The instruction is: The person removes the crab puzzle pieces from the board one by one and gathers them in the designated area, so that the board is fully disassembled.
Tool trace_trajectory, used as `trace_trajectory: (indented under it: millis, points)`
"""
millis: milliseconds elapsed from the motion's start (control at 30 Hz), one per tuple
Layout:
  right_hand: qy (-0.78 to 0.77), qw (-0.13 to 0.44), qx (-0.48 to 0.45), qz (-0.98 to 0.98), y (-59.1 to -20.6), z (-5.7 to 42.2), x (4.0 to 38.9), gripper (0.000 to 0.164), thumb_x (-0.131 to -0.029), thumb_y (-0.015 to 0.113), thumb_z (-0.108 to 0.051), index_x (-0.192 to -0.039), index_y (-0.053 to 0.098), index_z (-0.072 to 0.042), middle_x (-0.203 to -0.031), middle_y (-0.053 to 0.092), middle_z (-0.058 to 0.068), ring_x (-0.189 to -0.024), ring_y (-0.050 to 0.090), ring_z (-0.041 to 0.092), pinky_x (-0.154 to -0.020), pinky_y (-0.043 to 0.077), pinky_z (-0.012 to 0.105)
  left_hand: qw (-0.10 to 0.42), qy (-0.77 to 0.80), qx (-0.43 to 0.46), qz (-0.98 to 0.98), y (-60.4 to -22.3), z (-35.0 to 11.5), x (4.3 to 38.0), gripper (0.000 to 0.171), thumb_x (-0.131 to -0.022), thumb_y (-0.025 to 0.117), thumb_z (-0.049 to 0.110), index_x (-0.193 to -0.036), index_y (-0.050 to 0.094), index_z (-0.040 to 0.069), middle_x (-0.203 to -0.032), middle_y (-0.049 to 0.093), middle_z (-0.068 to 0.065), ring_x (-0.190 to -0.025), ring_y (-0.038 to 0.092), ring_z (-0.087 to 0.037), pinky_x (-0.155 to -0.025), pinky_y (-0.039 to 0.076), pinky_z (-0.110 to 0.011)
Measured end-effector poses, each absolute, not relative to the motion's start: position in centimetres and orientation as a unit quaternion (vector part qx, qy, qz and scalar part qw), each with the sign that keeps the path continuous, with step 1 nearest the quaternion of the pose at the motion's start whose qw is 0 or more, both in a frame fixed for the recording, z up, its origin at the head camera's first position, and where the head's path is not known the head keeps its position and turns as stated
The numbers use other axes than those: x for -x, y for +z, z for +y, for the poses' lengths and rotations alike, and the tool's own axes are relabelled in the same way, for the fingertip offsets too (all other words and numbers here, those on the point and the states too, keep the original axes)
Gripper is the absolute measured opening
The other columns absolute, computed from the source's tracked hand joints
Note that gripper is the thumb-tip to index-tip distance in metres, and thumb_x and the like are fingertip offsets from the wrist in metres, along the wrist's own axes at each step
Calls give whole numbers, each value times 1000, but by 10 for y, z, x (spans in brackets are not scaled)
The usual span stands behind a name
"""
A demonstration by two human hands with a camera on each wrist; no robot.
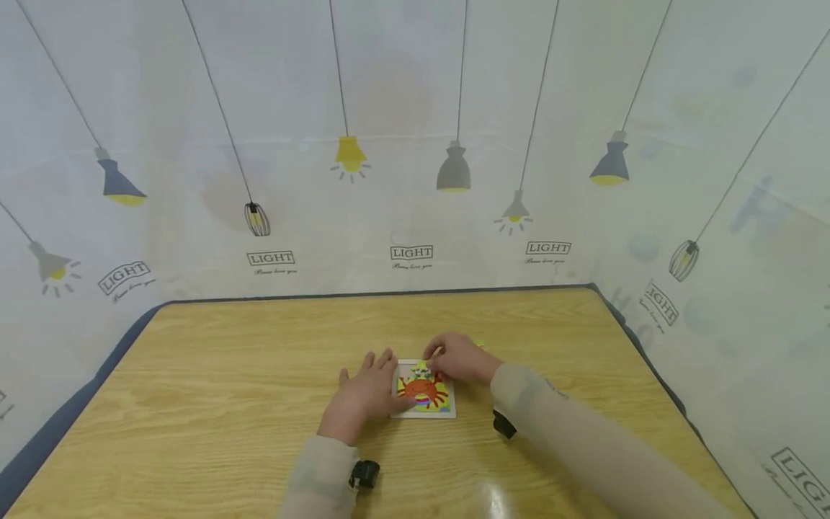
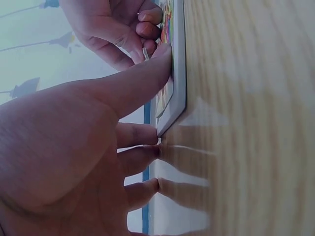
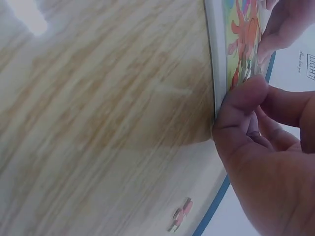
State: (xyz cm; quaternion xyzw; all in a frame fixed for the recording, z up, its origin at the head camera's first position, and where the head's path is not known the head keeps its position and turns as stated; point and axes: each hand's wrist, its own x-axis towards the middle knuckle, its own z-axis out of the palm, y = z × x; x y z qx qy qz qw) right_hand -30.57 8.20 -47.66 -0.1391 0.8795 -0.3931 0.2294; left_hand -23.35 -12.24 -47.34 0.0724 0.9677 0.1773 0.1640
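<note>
A crab jigsaw puzzle (image 1: pixel 424 394) in a shallow white frame lies on the table, showing a red crab on a yellow ground. My left hand (image 1: pixel 368 393) is at its left side with fingers spread. In the left wrist view the left thumb (image 2: pixel 147 69) presses on the puzzle, while the other fingertips touch the table beside the frame. Over the puzzle's upper part, my right hand (image 1: pixel 462 358) pinches a puzzle piece (image 2: pixel 145 53) between thumb and finger, tilted up with its pale edge showing. Most of that piece is hidden by the fingers.
One loose puzzle piece (image 3: pixel 182 215) lies on the wooden table (image 1: pixel 259 375) beyond the right hand. A pale wall sheet (image 1: pixel 415 209) printed with lamps stands behind the table and along its sides.
</note>
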Motion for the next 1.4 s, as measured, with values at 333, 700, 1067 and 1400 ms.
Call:
trace_trajectory:
  millis: [333,700,1067,1400]
  points:
    - [-434,230,150,858,-475,99,311,28,-103,70,-16,-126,74,0,-99,77,9,-74,68,13,-69,60,27,164,183,-73,967,-471,-123,231,93,-98,72,56,-167,34,6,-179,22,-9,-167,15,-41,-125,14,-81]
    - [-470,200,157,845,-446,168,326,49,-101,73,-15,-143,61,7,-118,73,21,-98,77,30,-96,64,49,161,204,-88,962,-474,-127,230,108,-89,79,62,-168,31,7,-180,20,-9,-168,13,-40,-127,12,-78]
    - [-483,186,106,849,-463,230,332,45,-104,64,-7,-146,55,7,-108,75,23,-80,68,21,-77,61,38,166,206,-91,960,-474,-128,231,119,-81,87,60,-169,28,7,-181,18,-8,-168,11,-40,-126,11,-81]
    - [-443,151,79,880,-492,240,337,32,-101,71,-12,-128,66,5,-82,75,10,-66,65,13,-60,57,27,167,204,-91,960,-474,-129,231,120,-81,87,61,-169,27,7,-181,18,-8,-168,11,-40,-126,11,-81]
